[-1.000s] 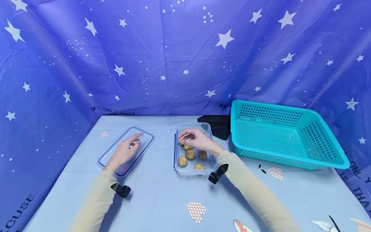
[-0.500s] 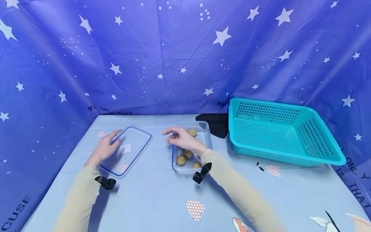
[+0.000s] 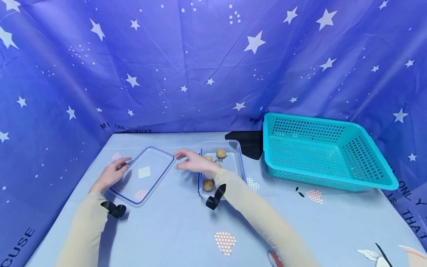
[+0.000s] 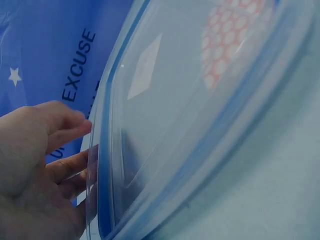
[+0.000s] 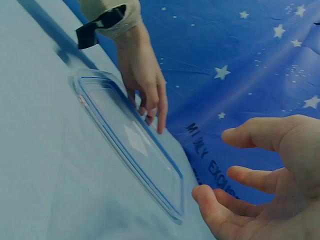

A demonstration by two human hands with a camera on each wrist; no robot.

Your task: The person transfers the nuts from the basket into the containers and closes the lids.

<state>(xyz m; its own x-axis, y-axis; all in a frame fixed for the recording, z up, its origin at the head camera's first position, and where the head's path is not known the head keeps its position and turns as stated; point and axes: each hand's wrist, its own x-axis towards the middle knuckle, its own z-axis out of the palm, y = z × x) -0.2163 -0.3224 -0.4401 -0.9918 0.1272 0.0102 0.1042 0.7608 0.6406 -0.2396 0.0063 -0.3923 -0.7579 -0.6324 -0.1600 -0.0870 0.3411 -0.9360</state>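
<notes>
I see the bench (image 3: 186, 230) under a pale blue printed cloth, with a teal perforated plastic basket (image 3: 327, 155) far right. Centre, a clear rectangular plastic tub (image 3: 239, 163) holds a few brown walnuts (image 3: 221, 153). Left of it lies the flat clear plastic lid with a blue rim (image 3: 143, 174), flat on the bench. My left hand (image 3: 110, 175) touches its far-left edge, fingers loosely curled against the rim, not clamped. My right hand (image 3: 193, 163) hovers apart and empty just off the lid's right corner. I'd judge the lid light, thin, slightly flexy and slick; best taken by the raised rim on opposite edges.
</notes>
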